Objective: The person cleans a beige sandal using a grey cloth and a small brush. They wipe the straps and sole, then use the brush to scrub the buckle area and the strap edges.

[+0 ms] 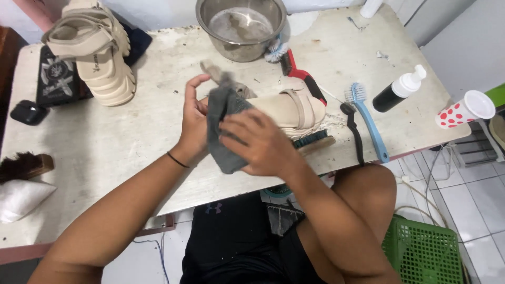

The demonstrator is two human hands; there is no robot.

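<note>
My left hand [193, 122] grips the heel end of a beige platform sandal [294, 110] lying on its side over the white table [105, 152]. Pressed against the sandal by my right hand [258, 142] is a grey cloth [223, 131], which wraps around the shoe's back part. The matching beige sandal [97, 50] stands at the far left on a black printed bag [58, 79].
A steel bowl [241, 26] with murky water sits at the back. A red-handled brush [300, 76], blue brush [368, 118], black brush [352, 129], black pump bottle [400, 89], dotted cup [465, 110] lie right. A wooden brush [23, 165], white cloth [21, 197] left. Green basket [423, 252] on floor.
</note>
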